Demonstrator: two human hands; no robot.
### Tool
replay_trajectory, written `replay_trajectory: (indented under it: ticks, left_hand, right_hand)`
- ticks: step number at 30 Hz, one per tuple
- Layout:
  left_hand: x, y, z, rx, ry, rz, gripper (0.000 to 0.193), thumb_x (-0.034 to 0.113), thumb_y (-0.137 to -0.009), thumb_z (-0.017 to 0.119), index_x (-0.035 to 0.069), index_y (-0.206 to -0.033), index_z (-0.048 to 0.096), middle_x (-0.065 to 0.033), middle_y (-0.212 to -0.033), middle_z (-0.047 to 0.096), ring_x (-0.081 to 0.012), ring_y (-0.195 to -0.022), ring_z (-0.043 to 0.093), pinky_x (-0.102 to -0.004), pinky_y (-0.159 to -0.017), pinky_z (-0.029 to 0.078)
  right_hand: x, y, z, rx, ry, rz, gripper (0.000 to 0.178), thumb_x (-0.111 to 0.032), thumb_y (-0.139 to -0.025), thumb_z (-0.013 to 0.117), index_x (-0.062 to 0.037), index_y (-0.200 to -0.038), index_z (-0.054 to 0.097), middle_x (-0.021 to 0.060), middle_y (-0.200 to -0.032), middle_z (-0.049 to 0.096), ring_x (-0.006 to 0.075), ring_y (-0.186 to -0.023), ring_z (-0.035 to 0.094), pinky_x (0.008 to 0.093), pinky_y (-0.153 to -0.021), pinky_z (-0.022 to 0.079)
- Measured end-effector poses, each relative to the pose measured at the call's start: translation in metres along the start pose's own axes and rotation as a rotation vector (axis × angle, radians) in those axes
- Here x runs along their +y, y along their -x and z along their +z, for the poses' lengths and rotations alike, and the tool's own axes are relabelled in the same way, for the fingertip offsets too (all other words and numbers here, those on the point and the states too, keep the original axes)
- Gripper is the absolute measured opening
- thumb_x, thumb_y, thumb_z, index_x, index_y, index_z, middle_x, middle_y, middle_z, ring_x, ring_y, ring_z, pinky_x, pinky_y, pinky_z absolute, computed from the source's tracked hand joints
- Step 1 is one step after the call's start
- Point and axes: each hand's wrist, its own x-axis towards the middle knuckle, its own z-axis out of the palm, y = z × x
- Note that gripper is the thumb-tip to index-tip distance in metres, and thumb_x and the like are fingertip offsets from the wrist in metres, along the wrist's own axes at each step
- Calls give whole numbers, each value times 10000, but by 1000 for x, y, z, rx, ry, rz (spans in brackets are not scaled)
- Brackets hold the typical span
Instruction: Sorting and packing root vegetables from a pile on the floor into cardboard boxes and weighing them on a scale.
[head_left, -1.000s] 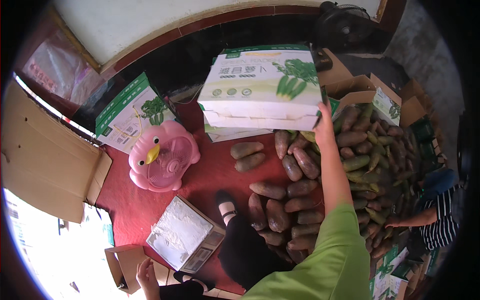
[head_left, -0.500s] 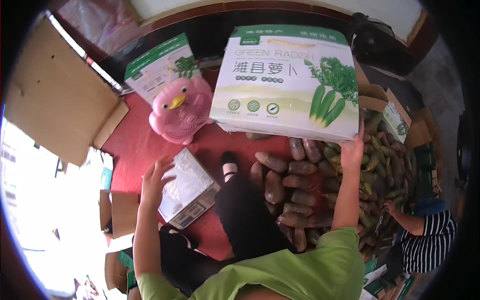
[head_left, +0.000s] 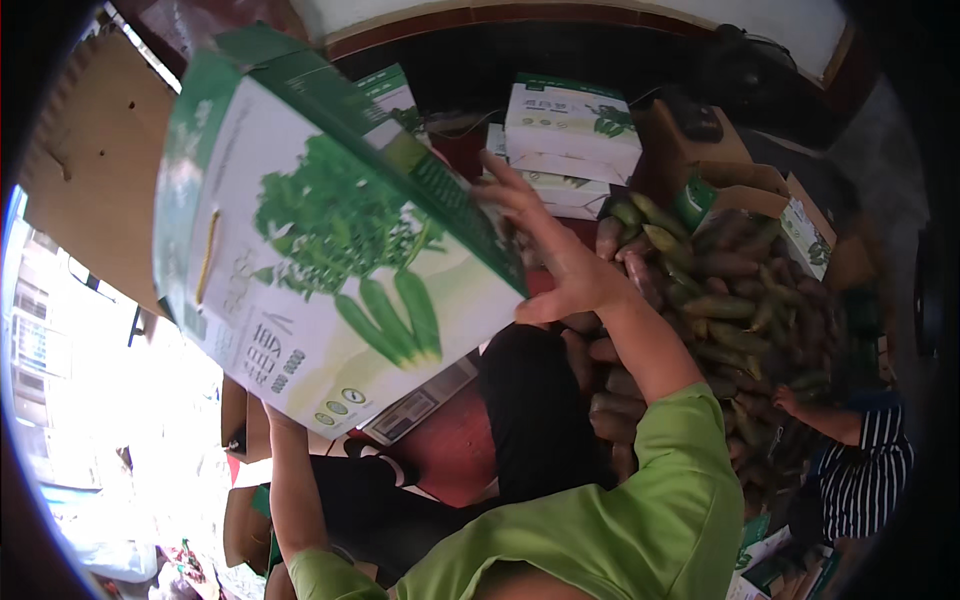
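Large green-and-white carton (head_left: 320, 240) with vegetable print, up in the air and tilted, filling upper left of view, above a dark-trousered leg (head_left: 530, 410). Right hand (head_left: 555, 255) spread flat against carton's right edge, fingers apart, pressing rather than clamping. Left hand (head_left: 268, 412) mostly hidden under lower corner, supporting from below; grip state not readable. Probably light, possibly empty, given how freely it tips; stiff cardboard, glossy print likely slick, corners crushable. Best held at opposite edges or by yellow strap handle (head_left: 207, 255) on its face. Further out: stacked matching cartons (head_left: 570, 135), heap of long green-brown vegetables (head_left: 720, 300) on red floor (head_left: 450, 450), another person's striped sleeve (head_left: 865, 470) far right.
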Motion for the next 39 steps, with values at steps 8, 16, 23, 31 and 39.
replay_trajectory:
  ticks: [8,16,23,31,39]
  left_hand:
    - [16,53,-67,134,-49,65,494,382,-913,431,5,-1227,486,-132,-1121,588,-246,-944,591,-347,-786,496]
    - [5,70,-107,286,-89,-8,481,369,-907,442,4,-1216,494,-127,-1103,595,-245,-921,595,-347,-769,499]
    - [-15,76,-116,360,-137,28,470,358,-901,452,3,-1206,500,-123,-1088,601,-244,-902,599,-347,-755,501]
    - [-6,84,-151,427,-206,67,457,345,-895,463,3,-1195,508,-119,-1070,608,-243,-879,603,-347,-739,504]
    - [-13,74,-160,521,-274,106,445,333,-889,473,2,-1184,516,-114,-1053,615,-242,-857,607,-347,-723,507]
  right_hand:
    - [61,-46,56,99,-154,188,247,-151,-861,575,-58,-1089,548,103,-1244,446,157,-1155,428,309,-933,366]
    - [143,-27,81,-55,-296,999,347,-224,-876,544,-92,-1191,482,80,-1106,544,194,-990,528,358,-725,483]
    - [201,-1,94,-116,-175,1025,574,-99,-831,541,-113,-1363,327,110,-1201,527,233,-992,577,362,-702,531]
    - [236,27,116,-1,-305,1044,442,-18,-822,523,-54,-1254,438,89,-1131,550,213,-978,561,316,-666,536]
    - [263,40,140,-48,-194,1115,312,-72,-894,450,-37,-1202,488,108,-1145,544,222,-984,561,313,-723,538]
